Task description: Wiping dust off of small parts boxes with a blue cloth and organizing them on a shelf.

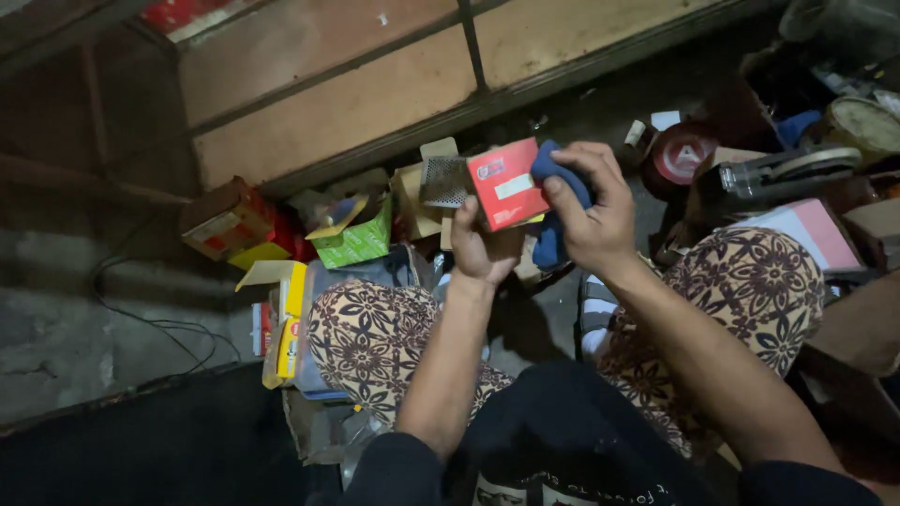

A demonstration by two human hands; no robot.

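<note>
Most of the floor (56, 319) lies in deep shadow, and the heap at the right edge is too dim to sort; only a round red lid (682, 155) and a pink-and-white flat box (814, 230) stand out there. The person's patterned knees (375, 337) hide whatever lies beneath them. Left of the knees sit open cartons: a green box (361, 242) with its flaps up, a red-and-yellow box (230, 220), and a yellow box (286, 323), their insides not visible. Raised above the knees, the left hand (480, 251) grips a small red box (506, 185) from below, while the right hand (592, 208) presses a dark blue cloth (553, 201) against the box's right side, fingers curled.
</note>
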